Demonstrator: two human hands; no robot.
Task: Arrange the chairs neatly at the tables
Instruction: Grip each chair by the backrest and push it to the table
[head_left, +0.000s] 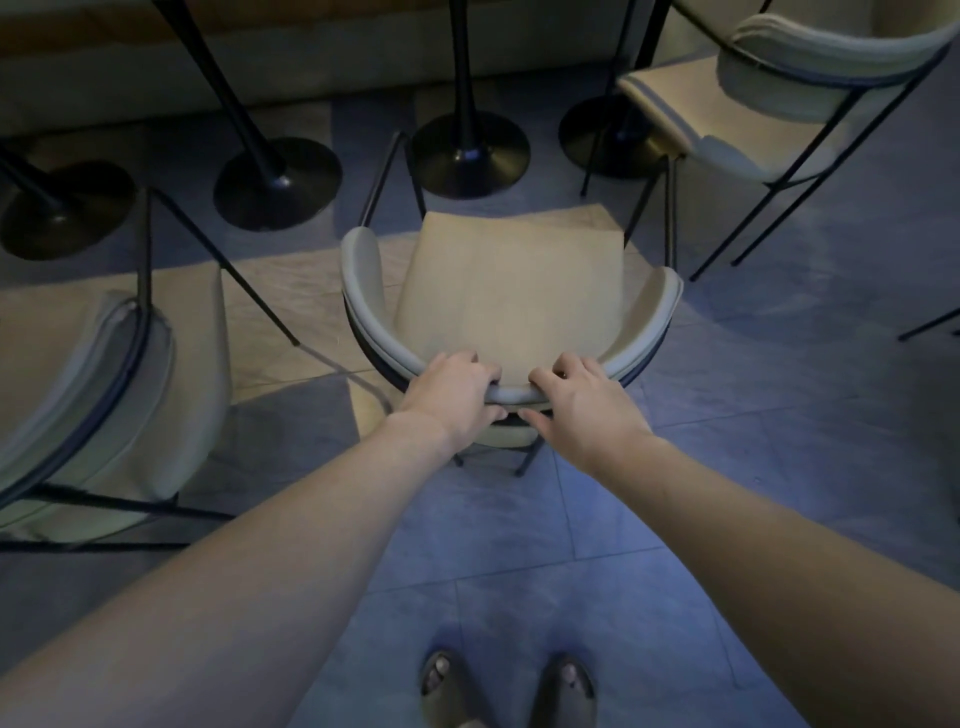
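A: Down at the bottom, two sandalled feet (506, 686) on the tiled floor (597, 525), squared up just behind the middle chair (511, 306). That chair is our landmark.

B: And both hands are on it. The left hand (451, 397) is clamped over the top of the curved backrest (511, 394), fingers curled over the rim, thumb underneath. The right hand (582, 402) sits just beside it on the same rim, fingers hooked over the front edge. Nearly touching, those two, at the centre of the back.

A: So the step in hand?

B: I'd call it lining this chair up. The seat points away from the person, towards the black pedestal base (470, 150) just beyond it. The desk top itself is out of view.

A: What does the next move ask for?

B: A straight, even push from both hands, I'd judge, keeping the seat centred on that pedestal so the thin front legs pass either side of it and don't clip the base.

A: Neighbours?

B: To the left of the middle chair, another pale chair (104, 395), close by, angled. To the right and further off, a third chair (769, 104), turned askew. Further pedestal bases (278, 182) stand beyond on the left. Those two chairs look unsorted yet, so I'd say the job's only partway.
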